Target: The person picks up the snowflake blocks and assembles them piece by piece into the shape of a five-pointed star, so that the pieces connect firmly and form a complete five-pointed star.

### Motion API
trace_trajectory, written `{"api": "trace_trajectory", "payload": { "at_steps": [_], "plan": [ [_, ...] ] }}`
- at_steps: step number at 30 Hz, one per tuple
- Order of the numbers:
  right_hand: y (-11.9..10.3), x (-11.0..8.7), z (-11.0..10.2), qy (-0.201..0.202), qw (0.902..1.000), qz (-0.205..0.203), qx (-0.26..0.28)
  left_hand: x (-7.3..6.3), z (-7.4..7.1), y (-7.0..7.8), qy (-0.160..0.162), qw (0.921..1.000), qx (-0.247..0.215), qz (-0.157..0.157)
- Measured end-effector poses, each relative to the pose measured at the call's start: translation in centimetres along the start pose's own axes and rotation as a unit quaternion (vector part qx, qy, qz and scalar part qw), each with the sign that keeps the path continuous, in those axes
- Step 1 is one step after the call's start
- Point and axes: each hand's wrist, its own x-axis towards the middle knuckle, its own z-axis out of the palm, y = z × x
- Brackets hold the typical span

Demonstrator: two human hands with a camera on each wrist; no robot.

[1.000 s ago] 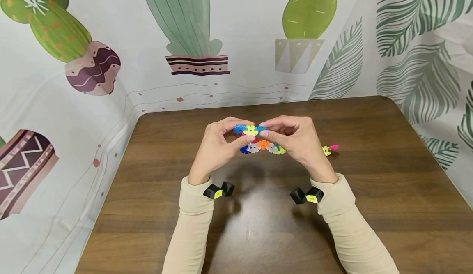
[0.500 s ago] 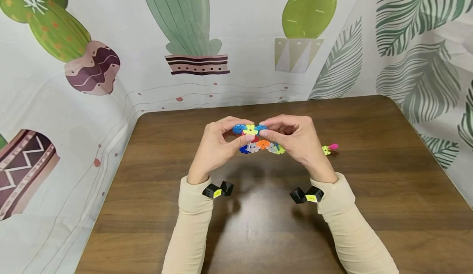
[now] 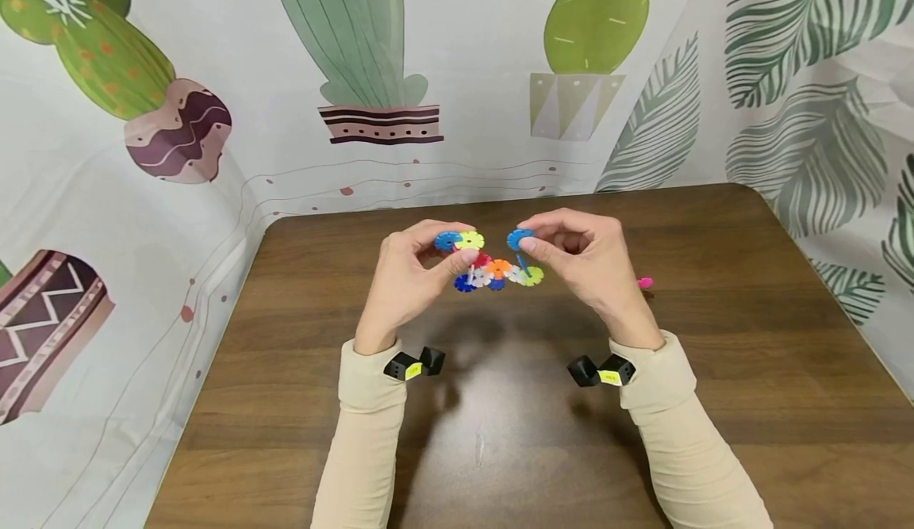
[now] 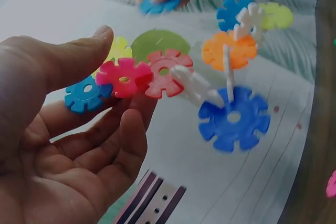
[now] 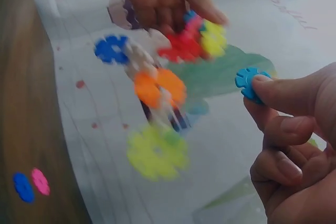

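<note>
My left hand (image 3: 414, 279) pinches one end of a joined chain of notched plastic snowflake discs, near a yellow disc (image 3: 471, 240) and a light blue disc (image 4: 88, 94). Red, white, orange, dark blue and yellow-green discs continue the chain to the right; its orange disc (image 4: 229, 50) sits mid-chain. Between thumb and index finger, my right hand (image 3: 581, 263) holds a single blue snowflake disc (image 5: 253, 83), apart from the yellow disc. Both hands are raised above the table. The chain is blurred in the right wrist view.
On the brown wooden table (image 3: 493, 434), a pink disc (image 3: 646, 283) lies beyond my right wrist, beside a blue disc (image 5: 23, 187). A cloth backdrop (image 3: 485, 77) printed with cacti and leaves stands behind the table's back edge.
The blue disc in my right hand has come away from the yellow disc as the hands moved apart, right hand rightward and left hand slightly left with the chain.
</note>
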Motion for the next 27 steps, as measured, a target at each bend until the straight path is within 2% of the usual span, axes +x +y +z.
{"api": "trace_trajectory", "payload": {
  "at_steps": [4, 12, 27],
  "plan": [
    [-0.1, 0.0, -0.4, -0.002, 0.9999, -0.01, -0.01, -0.1, -0.5, 0.0, 0.005, 1.0, 0.005, -0.001],
    [0.2, -0.1, 0.2, -0.049, 0.9952, -0.056, -0.063, 0.1, 0.7, 0.3, -0.034, 0.9992, -0.021, 0.004],
    [0.5, 0.0, 0.4, -0.057, 0.9942, -0.067, -0.062, 0.2, 1.3, 0.5, -0.04, 0.9992, -0.011, 0.003]
  ]
}}
